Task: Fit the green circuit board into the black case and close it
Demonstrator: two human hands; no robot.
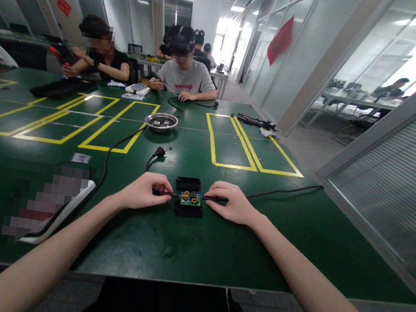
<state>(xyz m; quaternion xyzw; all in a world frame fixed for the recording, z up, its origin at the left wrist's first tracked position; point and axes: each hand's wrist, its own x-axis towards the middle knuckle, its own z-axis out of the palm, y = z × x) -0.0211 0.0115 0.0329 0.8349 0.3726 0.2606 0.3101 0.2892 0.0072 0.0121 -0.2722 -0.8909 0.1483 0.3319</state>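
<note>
A small green circuit board (190, 201) with copper coils sits over one black case half (188, 211), between my hands. My left hand (150, 190) pinches the black cable (175, 195) at the board's left end. On the other side, my right hand (231, 202) grips a second black cable (278, 191), close to where its wires meet the board. Just behind the board lies the other black case half (188, 183). A black power plug (159, 152) rests on the table beyond my left hand.
A metal bowl (162, 123) holding small metal parts stands further back. At left lies a white-edged device (87, 193), partly blurred, with cables. Yellow tape outlines (103, 148) mark the green table (255, 257). A black tripod-like object (254, 122) lies at back right; people sit across.
</note>
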